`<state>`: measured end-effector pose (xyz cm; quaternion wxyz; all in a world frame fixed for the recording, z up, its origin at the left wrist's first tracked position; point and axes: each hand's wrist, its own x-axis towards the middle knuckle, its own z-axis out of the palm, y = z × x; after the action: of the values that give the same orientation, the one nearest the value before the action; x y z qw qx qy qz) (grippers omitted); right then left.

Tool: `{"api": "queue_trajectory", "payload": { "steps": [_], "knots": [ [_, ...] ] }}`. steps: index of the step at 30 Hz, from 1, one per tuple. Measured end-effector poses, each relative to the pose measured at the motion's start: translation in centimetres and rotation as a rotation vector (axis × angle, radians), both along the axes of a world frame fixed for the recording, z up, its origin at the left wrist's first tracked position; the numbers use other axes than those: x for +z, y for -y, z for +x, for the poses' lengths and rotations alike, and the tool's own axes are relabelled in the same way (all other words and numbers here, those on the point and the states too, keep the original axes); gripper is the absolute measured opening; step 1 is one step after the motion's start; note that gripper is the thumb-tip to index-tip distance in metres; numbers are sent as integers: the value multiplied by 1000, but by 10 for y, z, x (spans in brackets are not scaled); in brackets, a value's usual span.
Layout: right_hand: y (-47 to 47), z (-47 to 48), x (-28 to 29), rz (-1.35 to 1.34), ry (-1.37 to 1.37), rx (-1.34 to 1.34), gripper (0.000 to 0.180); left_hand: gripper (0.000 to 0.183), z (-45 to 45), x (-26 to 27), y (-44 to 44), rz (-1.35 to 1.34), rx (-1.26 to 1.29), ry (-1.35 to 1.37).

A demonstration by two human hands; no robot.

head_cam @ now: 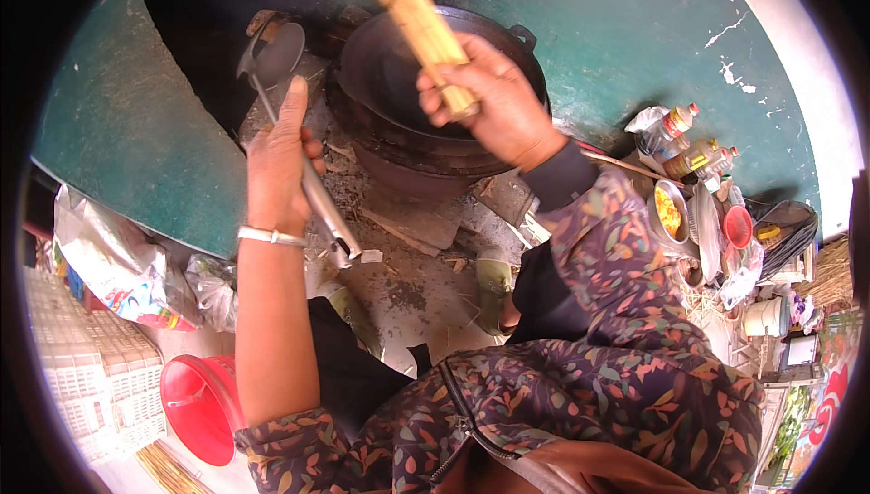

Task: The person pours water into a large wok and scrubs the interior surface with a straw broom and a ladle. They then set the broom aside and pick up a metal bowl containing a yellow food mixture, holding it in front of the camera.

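My left hand [282, 161] is closed around the handle of a long metal ladle [319, 198]. Its rounded grey head points up and away from me, left of a large dark wok [387, 86]. In my right hand [493, 96] is a straw pot brush [428, 28], bound with thin ties and gripped near its lower end. The brush is held above the wok, its frayed bristles pointing up at the top of the view and slightly blurred. Part of the wok's interior is hidden by the brush and hand. The wok sits in a dark round stove [421, 168].
A green wall [612, 38] curves behind the stove. Oil and sauce bottles [680, 120] and a metal bowl of yellow food [667, 212] stand at right. A red bucket [204, 405], white plastic crates [95, 385] and a plastic bag [122, 256] are at left.
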<state>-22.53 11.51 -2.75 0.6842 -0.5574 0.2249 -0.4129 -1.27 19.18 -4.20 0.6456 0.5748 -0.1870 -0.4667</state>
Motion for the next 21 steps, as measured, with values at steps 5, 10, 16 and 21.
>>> {"api": "queue_trajectory", "payload": {
  "steps": [5, 10, 16, 21],
  "knots": [
    [70, -91, -7, -208, -806, -444, 49, 30, 13, -9, -3, -51, -28, 16],
    [103, -143, -9, -927, -1751, -379, 42, 23, 20, -4, -11, -85, -3, 3],
    [85, -125, 3, -918, -1664, 313, 34, 22, 18, -1, -6, -74, -9, 7],
    [66, -65, -2, -301, -1338, 183, 38, 20, 15, 1, -6, -73, -41, -40]
  ]
}}
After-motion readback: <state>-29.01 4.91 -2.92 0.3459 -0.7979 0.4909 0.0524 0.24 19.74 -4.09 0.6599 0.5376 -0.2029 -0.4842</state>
